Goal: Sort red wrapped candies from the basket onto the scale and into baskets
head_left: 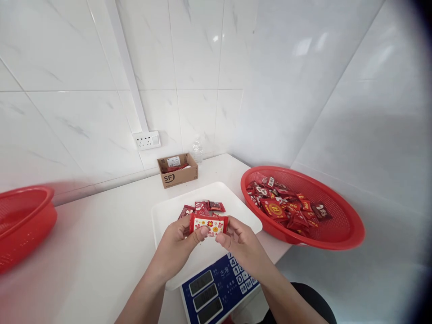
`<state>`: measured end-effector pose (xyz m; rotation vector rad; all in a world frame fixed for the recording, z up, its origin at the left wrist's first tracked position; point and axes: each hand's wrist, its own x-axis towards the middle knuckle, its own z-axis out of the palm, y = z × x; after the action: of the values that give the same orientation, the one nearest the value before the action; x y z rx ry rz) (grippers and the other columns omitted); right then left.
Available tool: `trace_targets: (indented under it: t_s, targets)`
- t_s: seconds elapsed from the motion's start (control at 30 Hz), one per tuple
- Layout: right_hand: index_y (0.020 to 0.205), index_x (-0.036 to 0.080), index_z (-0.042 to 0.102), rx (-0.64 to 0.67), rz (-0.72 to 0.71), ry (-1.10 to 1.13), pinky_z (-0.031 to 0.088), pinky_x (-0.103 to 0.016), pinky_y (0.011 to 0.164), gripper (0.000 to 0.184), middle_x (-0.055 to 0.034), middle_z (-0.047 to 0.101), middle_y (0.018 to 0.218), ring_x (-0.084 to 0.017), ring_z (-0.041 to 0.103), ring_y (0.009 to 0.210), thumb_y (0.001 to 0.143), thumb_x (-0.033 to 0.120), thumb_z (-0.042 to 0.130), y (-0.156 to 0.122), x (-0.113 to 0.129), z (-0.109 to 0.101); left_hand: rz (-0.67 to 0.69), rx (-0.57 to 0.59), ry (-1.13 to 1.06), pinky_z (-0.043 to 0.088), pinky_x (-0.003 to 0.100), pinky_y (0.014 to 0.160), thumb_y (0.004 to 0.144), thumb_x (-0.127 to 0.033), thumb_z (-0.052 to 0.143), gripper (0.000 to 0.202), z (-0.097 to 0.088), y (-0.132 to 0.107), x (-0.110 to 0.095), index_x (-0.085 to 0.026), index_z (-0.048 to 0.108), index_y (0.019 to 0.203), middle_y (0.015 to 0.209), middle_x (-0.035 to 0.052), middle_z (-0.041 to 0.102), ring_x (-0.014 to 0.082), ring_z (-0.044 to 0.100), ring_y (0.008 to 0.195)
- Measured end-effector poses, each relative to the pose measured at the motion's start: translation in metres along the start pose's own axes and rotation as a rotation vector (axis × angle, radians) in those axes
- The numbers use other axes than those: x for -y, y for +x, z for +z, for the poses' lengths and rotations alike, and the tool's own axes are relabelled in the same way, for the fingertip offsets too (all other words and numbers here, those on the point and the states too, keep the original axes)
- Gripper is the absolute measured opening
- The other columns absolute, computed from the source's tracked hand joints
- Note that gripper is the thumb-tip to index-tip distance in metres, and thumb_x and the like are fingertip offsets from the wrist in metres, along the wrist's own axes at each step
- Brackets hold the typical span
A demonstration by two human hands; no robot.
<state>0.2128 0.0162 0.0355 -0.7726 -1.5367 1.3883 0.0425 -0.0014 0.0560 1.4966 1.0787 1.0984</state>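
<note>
Between both hands is a red and white candy packet [209, 223] with a flower print, held up over the white scale tray [162, 252]. My left hand [178, 245] grips its left end, thumb across the front. At the right end, my right hand [241, 243] pinches it with thumb and fingers. Several red wrapped candies [202, 207] lie on the tray just behind the packet, partly hidden by it. Below the hands sits the scale's blue panel [216, 288], with displays on the left and number keys on the right.
To the right, a red plastic basket [337, 216] holds many wrapped candies, overhanging the table edge. Another red basket [27, 220] stands at the left. A small cardboard box [180, 177] and a clear plastic bottle [197, 150] are by the tiled wall, under a power socket [147, 140].
</note>
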Motion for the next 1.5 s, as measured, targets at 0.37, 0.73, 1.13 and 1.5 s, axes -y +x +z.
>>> trace_targets:
  t_s: [0.37,0.73,1.13,1.5]
  targets:
    - [0.082,0.022,0.060,-0.058,-0.004,-0.053,0.044,-0.029,0.074,0.015,-0.0006,0.061,0.080,-0.017,0.056,0.081,0.080,0.037,0.059,-0.002,0.000,0.001,0.007,0.097,0.019,0.044,0.034,0.085,0.085,-0.040,0.057,0.031,0.001,-0.001,-0.001,-0.021,0.063,0.109,0.104,0.0061,0.066,0.0227,0.057,0.097]
    - [0.068,0.021,0.054,-0.068,-0.042,-0.124,0.036,-0.025,0.062,0.020,0.0031,0.048,0.065,-0.013,0.043,0.064,0.077,0.037,0.061,-0.007,0.002,-0.001,0.015,0.121,-0.044,0.042,0.030,0.075,0.083,-0.040,0.059,0.022,0.005,-0.004,0.002,-0.018,0.063,0.088,0.085,0.0036,0.061,0.0183,0.052,0.080]
    - [0.081,0.023,0.058,0.041,-0.013,-0.011,0.042,-0.026,0.065,0.017,0.0006,0.056,0.073,-0.014,0.051,0.068,0.080,0.040,0.057,-0.007,0.009,0.004,0.033,0.046,-0.140,0.042,0.026,0.064,0.080,-0.039,0.063,0.023,0.009,-0.007,0.000,-0.017,0.062,0.073,0.071,0.0013,0.058,0.0143,0.050,0.067]
    - [0.069,0.020,0.058,0.035,-0.084,-0.107,0.038,-0.025,0.059,0.035,0.0011,0.052,0.063,-0.013,0.046,0.061,0.086,0.049,0.047,-0.008,0.006,0.007,0.016,0.168,-0.095,0.042,0.026,0.067,0.087,-0.038,0.055,0.022,0.012,-0.007,-0.004,-0.018,0.061,0.083,0.078,0.0022,0.059,0.0149,0.051,0.074]
